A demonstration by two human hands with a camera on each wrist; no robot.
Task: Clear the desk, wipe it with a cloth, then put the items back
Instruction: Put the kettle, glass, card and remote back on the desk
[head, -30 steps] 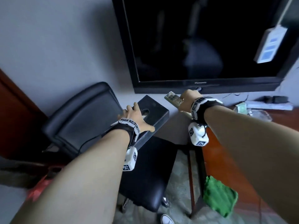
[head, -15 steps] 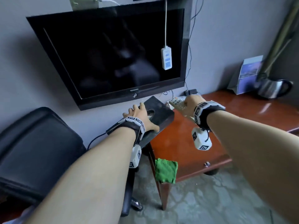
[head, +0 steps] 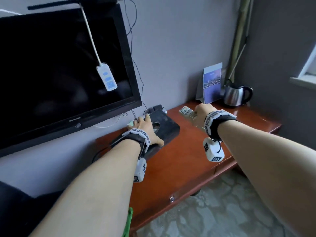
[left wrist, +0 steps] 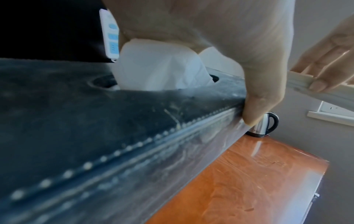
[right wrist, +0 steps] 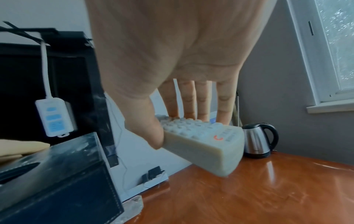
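Observation:
My left hand grips a black leather tissue box from above, thumb on its near side, over the left end of the red-brown desk. In the left wrist view a white tissue sticks out of the box, which is tilted above the desk. My right hand holds a pale remote control above the desk's middle. In the right wrist view the thumb and fingers pinch the remote by its sides. A green cloth hangs at the desk's near left corner.
A steel kettle and an upright brochure stand at the desk's back right. A wall-mounted TV with a dangling power strip hangs at the left. Cables and adapters lie behind the box. A black chair is at the lower left.
Both hands have carried the tissue box and the remote rightward, from over the black chair to over the desk. The view has swung right with them.

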